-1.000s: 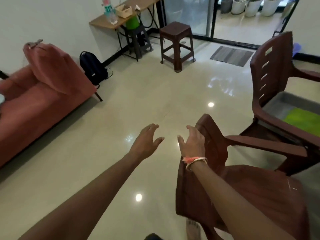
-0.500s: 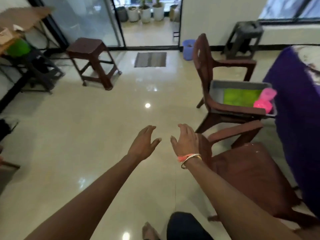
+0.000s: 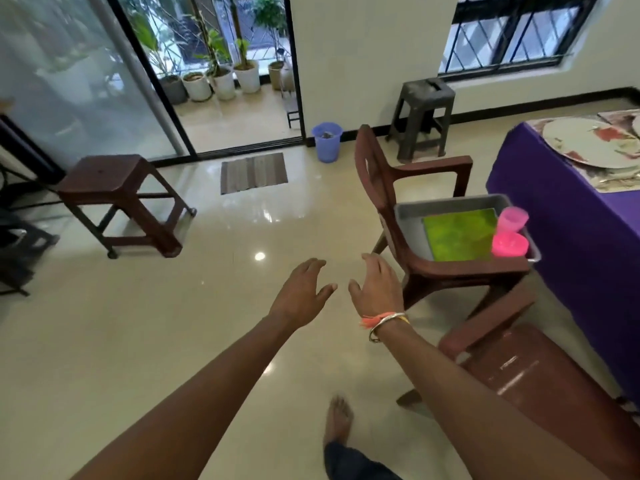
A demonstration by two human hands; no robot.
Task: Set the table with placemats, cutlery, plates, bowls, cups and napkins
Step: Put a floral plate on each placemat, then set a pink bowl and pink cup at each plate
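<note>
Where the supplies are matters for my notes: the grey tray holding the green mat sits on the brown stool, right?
No. The head view shows the grey tray holding the green mat sitting on the seat of the brown chair, not on the brown stool, which stands apart from it.

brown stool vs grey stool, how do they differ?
Colour: the brown stool is reddish brown, the grey stool dark grey. Place: the brown stool stands left, by the glass door; the grey stool stands by the wall under the window. Both are upright on four legs.
</note>
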